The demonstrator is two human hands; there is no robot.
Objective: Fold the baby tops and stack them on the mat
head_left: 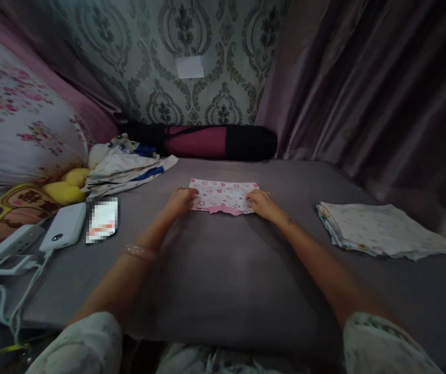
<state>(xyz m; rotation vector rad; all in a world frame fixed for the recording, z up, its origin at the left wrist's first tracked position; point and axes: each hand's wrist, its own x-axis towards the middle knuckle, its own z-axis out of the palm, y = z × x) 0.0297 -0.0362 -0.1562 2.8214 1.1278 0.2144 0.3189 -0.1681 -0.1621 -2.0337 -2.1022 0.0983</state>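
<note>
A small pair of white underpants (223, 196) with a pink and red print and pink trim lies flat on the grey surface in front of me. My left hand (184, 200) is closed on its left edge, fingers curled and fingertips partly hidden. At the opposite edge my right hand (264, 203) pinches the cloth, thumb and fingers together. Between the two hands the fabric is spread wide and fairly smooth, with the pink trim toward me.
A folded stack of pale cloth (378, 228) lies on the right. Rumpled clothes (125, 169), a pixelated item (102, 220), a white power bank (64, 226) and a power strip (10, 246) with cables are on the left. A black and maroon roll (199, 141) lies along the wall.
</note>
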